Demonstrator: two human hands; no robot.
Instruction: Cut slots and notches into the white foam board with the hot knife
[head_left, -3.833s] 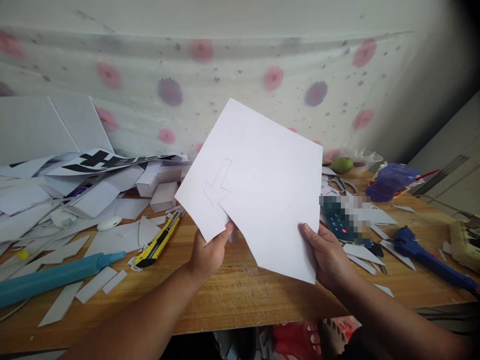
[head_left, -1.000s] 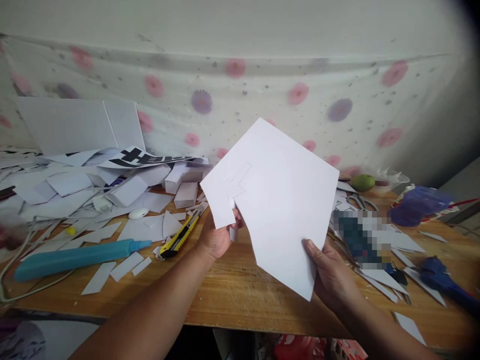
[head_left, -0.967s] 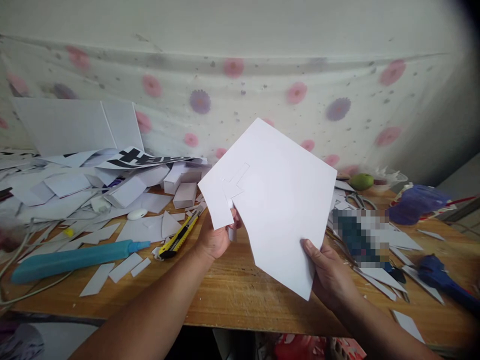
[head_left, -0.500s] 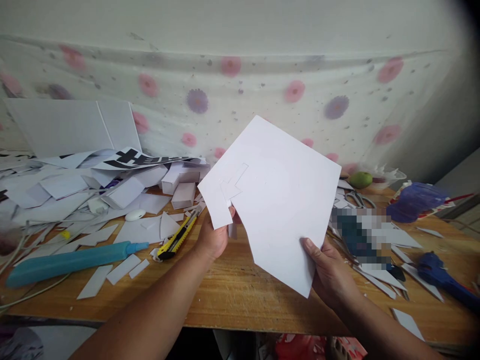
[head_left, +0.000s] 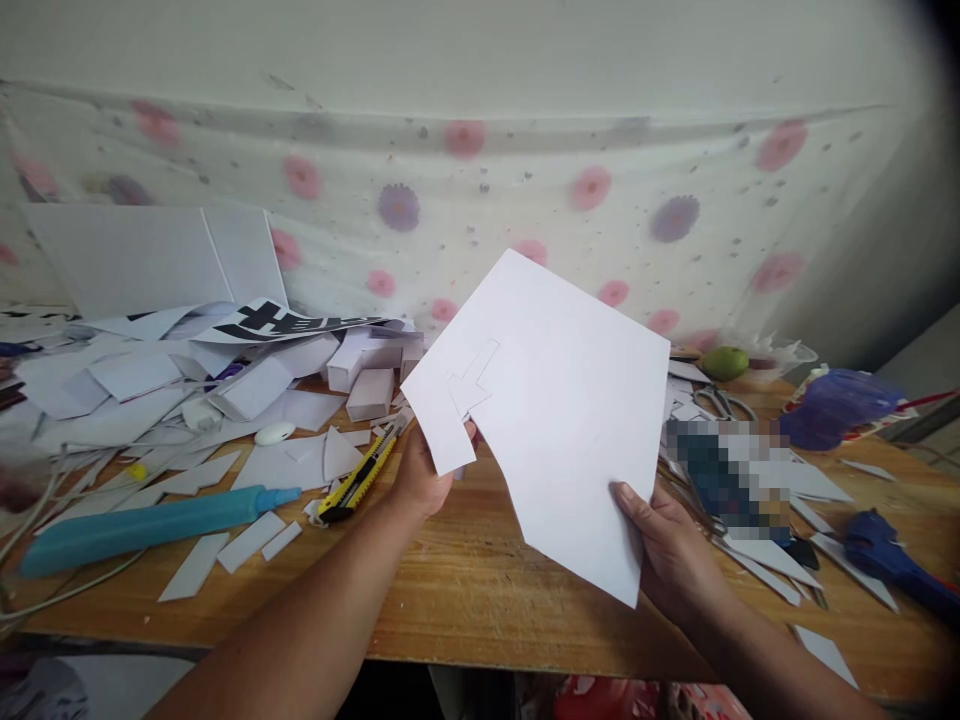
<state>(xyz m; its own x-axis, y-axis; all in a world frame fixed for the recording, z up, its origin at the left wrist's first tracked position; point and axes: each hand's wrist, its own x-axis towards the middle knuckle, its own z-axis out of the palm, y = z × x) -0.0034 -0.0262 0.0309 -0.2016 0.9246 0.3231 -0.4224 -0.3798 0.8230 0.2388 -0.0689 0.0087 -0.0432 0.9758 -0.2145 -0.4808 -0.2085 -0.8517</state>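
Note:
A large white foam board (head_left: 562,400) is held up tilted above the wooden table, with a notch cut into its lower left edge. Thin lines outlining an arrow-like shape show near that notch. My left hand (head_left: 429,475) grips the board from behind at the narrow left part; most of its fingers are hidden. At the lower right edge my right hand (head_left: 667,535) pinches the board, thumb on the front face and fingers behind. A yellow utility knife (head_left: 360,470) lies on the table left of my left hand.
Left are a blue bottle (head_left: 157,525), white offcuts (head_left: 251,540), paper blocks (head_left: 371,393) and cables. On the right lie scissors (head_left: 724,403), a blue glue gun (head_left: 889,560), a green fruit (head_left: 724,362) and a purple container (head_left: 840,405). The table's front edge (head_left: 555,675) runs below my hands.
The board has turned slightly and come down a little, its lower corner shifting right. Both hands keep their hold on it. The camera view has moved slightly.

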